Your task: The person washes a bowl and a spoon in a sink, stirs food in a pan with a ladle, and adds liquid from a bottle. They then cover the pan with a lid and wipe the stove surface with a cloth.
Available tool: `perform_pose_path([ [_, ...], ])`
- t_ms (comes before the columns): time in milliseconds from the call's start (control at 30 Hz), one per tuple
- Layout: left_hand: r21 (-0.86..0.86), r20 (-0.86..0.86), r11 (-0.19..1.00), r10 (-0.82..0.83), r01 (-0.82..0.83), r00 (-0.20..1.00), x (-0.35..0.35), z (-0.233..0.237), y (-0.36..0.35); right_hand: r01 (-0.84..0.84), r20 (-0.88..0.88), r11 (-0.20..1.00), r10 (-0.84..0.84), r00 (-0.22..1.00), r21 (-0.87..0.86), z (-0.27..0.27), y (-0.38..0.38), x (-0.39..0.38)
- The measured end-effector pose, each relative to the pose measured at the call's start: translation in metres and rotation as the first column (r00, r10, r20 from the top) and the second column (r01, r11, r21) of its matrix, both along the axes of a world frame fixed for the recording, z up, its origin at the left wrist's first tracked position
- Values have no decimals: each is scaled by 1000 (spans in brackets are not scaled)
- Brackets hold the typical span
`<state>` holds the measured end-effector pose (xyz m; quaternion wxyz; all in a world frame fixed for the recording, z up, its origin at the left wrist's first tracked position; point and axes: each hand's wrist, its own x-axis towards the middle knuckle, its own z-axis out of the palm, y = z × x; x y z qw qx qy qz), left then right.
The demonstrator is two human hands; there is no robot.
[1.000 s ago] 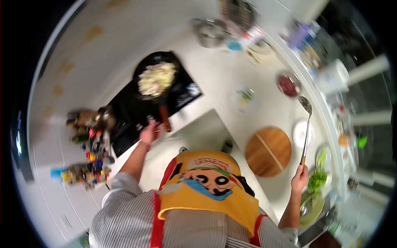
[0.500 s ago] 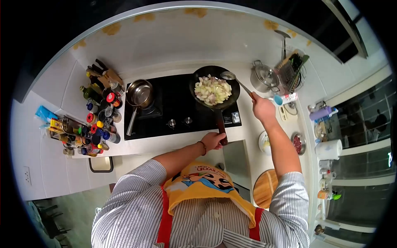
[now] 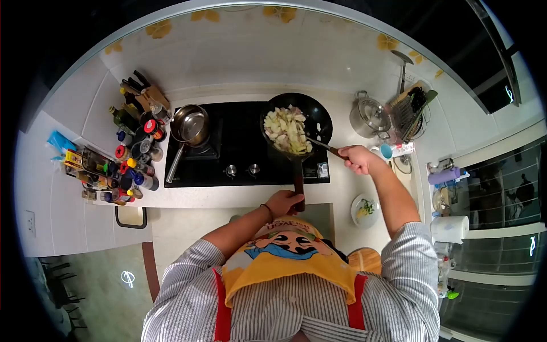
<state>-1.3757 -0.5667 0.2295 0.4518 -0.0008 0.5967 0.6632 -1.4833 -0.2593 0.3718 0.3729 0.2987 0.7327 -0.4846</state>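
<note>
A black wok (image 3: 323,114) sits on the right side of the stove, with chopped onion (image 3: 285,130) heaped toward its left side. My left hand (image 3: 285,203) is closed around the wok's dark handle (image 3: 298,176). My right hand (image 3: 359,159) grips a metal cooking spoon (image 3: 326,146) by its wooden handle. The spoon reaches into the wok from the right, and its head is hidden among the onion pieces. A few pieces lie apart on the bare right side of the wok.
A steel saucepan (image 3: 191,124) stands on the left burner of the black stove (image 3: 239,145). Bottles and jars (image 3: 137,151) crowd the left counter. On the right are a lidded steel pot (image 3: 370,117), a plate (image 3: 358,220) with chopped greens and a wooden board (image 3: 364,261).
My right hand has moved lower, and the spoon's head has gone from the wok's upper right down into the onion. The onion has shifted left. My left hand still holds the handle.
</note>
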Motion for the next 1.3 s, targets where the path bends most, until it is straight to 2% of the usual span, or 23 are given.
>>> perform_pose_path([
  [33,9,26,1000,15,-16,1000,-1,5,0,0,1,1000,0,1000,-11,-11,1,1],
  [100,-23,31,1000,14,-14,999,-1,19,-2,111,-102,987,-123,987,-115,-29,1,5],
  [167,-51,40,999,12,-10,999,-2,20,-4,52,-148,996,-63,987,-79,-32,10,2],
  [200,-48,74,999,27,-24,997,-3,15,-5,-76,-396,993,107,912,93,-38,14,1],
  [233,-44,107,998,43,-38,993,-4,12,-5,-150,-584,945,298,755,289,-29,9,3],
  [267,-49,109,998,41,-36,993,-5,9,-5,-189,-529,911,372,762,367,-15,9,4],
  [300,-22,148,997,77,-74,986,-5,7,-4,-190,-528,912,369,765,364,-2,6,6],
  [333,4,185,994,111,-113,976,-5,6,-4,-230,-517,760,598,613,607,8,4,8],
  [367,3,188,994,108,-111,976,-5,0,-2,-211,-425,551,791,440,807,19,2,11],
  [400,50,215,988,132,-146,968,-6,-9,1,-212,-424,552,790,443,806,41,-7,15],
  [467,97,244,979,153,-181,958,-7,-7,4,-245,-235,363,872,428,899,92,-26,25],
  [533,10,188,990,135,-140,973,-10,14,4,-230,-201,319,885,421,920,127,-33,37],
  [667,9,168,997,76,-78,983,-14,5,3,-241,-110,225,904,414,944,151,-36,69],
  [767,58,210,995,71,-85,975,-15,11,2,-270,-137,281,882,451,921,125,-38,83],
  [833,75,215,996,33,-50,976,-16,7,2,-297,-123,284,877,464,912,86,-37,79],
  [933,102,186,995,-2,-17,983,-18,-2,0,-271,-180,357,840,512,894,40,-52,74],
  [1000,88,182,996,-15,-1,983,-18,1,-1,-213,-240,457,745,623,864,19,-60,65],
  [1033,77,174,997,-24,11,985,-19,4,0,-214,-238,459,741,627,862,8,-61,61],
  [1100,64,182,998,-19,7,983,-19,7,0,-161,-360,612,635,683,774,-12,-62,56],
  [1133,52,188,999,-10,0,982,-19,8,1,-161,-359,613,633,686,774,-19,-58,58],
  [1200,51,180,999,-13,4,984,-19,8,1,-130,-545,722,615,570,680,-27,-49,62],
  [1233,48,172,999,-13,5,985,-19,7,0,-132,-544,722,616,569,680,-14,-48,64],
  [1300,58,162,998,-5,-4,987,-17,5,1,-244,-475,675,688,549,696,20,-43,72],
])
